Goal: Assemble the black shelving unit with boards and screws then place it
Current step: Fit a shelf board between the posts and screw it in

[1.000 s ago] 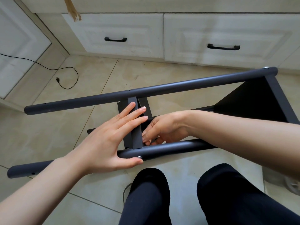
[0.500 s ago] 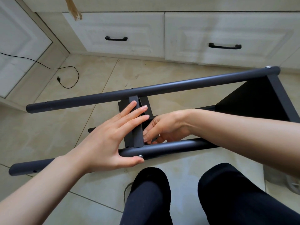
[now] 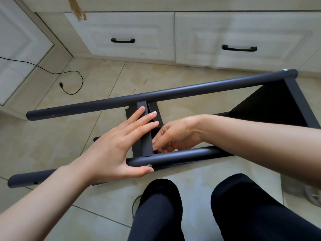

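Observation:
The black shelving unit lies on its side on the tiled floor. Its upper pole (image 3: 173, 92) and near pole (image 3: 182, 154) run left to right. A black end board (image 3: 271, 103) is fixed at the right. A middle board (image 3: 146, 145) stands between the poles. My left hand (image 3: 119, 146) lies with straight fingers flat against that board, thumb under the near pole beside a silver screw head (image 3: 149, 165). My right hand (image 3: 173, 136) reaches inside the frame, fingers curled behind the board just above the near pole; what they pinch is hidden.
White cabinet drawers with black handles (image 3: 123, 40) line the wall beyond the frame. A black cable (image 3: 69, 80) with a plug lies on the floor at left. My legs in black trousers (image 3: 243, 206) are in front. A metal object (image 3: 311, 193) sits at the right edge.
Hardly anything has moved. My right hand's fingers have shifted slightly behind the middle board; my left hand stays pressed on the board.

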{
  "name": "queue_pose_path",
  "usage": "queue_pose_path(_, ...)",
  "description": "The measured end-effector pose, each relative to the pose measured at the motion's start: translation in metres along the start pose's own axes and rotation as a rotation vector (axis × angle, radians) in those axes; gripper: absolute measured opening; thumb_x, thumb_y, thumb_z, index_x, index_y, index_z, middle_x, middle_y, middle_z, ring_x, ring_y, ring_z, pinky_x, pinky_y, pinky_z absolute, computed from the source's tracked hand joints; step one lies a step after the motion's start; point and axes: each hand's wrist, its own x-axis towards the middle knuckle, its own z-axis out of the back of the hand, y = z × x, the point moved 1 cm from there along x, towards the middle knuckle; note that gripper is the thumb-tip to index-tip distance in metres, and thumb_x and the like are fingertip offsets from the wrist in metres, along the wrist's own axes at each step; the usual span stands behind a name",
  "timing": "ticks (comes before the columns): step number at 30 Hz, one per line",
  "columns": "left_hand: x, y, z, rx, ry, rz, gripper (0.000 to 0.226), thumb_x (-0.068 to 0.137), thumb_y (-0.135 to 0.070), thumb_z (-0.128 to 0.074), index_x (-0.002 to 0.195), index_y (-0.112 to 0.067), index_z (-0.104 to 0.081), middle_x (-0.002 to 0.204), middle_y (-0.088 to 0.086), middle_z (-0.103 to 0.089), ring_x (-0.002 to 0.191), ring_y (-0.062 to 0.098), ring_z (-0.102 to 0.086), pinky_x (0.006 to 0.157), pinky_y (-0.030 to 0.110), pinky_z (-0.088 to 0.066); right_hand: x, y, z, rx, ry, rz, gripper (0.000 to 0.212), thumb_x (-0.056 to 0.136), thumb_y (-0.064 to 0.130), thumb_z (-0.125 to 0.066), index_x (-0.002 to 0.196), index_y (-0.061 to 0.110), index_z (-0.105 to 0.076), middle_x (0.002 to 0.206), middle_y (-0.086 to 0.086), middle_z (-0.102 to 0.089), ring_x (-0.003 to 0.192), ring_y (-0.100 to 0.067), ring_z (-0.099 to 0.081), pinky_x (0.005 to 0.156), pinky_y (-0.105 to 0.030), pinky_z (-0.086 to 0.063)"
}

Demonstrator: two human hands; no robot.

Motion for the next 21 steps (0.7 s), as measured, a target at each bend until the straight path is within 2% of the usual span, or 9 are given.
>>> queue_pose_path(6, 0.0001, 0.0001, -0.0004, -0.011, 0.002, 0.006, 0.094, 0.077, -0.068, -0.063, 0.155, -0.024, -0.032, 0.166, -0.016, -0.014, 0.154, 0.010, -0.004, 0.118, 0.035, -0.022, 0.0013, -0.0008, 0.0003, 0.034, -0.007, 0.018, 0.013, 0.099, 0.004, -0.051, 0.090, 0.004, -0.061, 0.080, -0.008, -0.055, 0.063, -0.008, -0.057, 0.062, -0.016, -0.051)
queue_pose_path(11, -0.0011, -0.0001, -0.0015, -0.008, -0.002, 0.000, 0.094, 0.078, -0.068, -0.063, 0.155, -0.024, -0.032, 0.166, -0.016, -0.013, 0.154, 0.011, -0.004, 0.118, 0.037, -0.024, -0.0002, -0.0014, -0.0001, 0.036, -0.033, -0.001, 0.018, 0.099, 0.007, -0.052, 0.082, 0.007, -0.057, 0.076, -0.005, -0.052, 0.056, -0.006, -0.055, 0.055, -0.015, -0.049)
queue_pose_path(16, -0.0013, 0.0005, -0.0020, -0.009, -0.001, 0.000, 0.095, 0.078, -0.068, -0.064, 0.155, -0.025, -0.031, 0.166, -0.016, -0.013, 0.154, 0.011, -0.004, 0.118, 0.038, -0.024, 0.0014, -0.0022, -0.0020, -0.019, -0.042, -0.008, 0.013, 0.099, 0.010, -0.053, 0.090, 0.005, -0.060, 0.077, -0.006, -0.056, 0.062, -0.009, -0.056, 0.059, -0.016, -0.050)
queue_pose_path(19, -0.0016, 0.0007, -0.0021, -0.008, 0.000, -0.003, 0.095, 0.078, -0.068, -0.064, 0.155, -0.025, -0.031, 0.166, -0.017, -0.013, 0.154, 0.011, -0.004, 0.118, 0.038, -0.024, 0.0021, -0.0022, -0.0021, -0.049, -0.048, -0.014, 0.025, 0.099, 0.011, -0.054, 0.075, 0.007, -0.058, 0.067, -0.001, -0.056, 0.058, -0.008, -0.055, 0.060, -0.017, -0.048)
queue_pose_path(21, -0.0015, 0.0008, -0.0021, -0.010, -0.001, -0.004, 0.094, 0.078, -0.068, -0.064, 0.155, -0.025, -0.032, 0.166, -0.017, -0.013, 0.154, 0.011, -0.004, 0.118, 0.037, -0.024, 0.0021, -0.0022, -0.0023, -0.061, -0.052, -0.009, 0.028, 0.099, 0.010, -0.054, 0.072, 0.008, -0.058, 0.062, 0.000, -0.055, 0.056, -0.007, -0.053, 0.059, -0.017, -0.046)
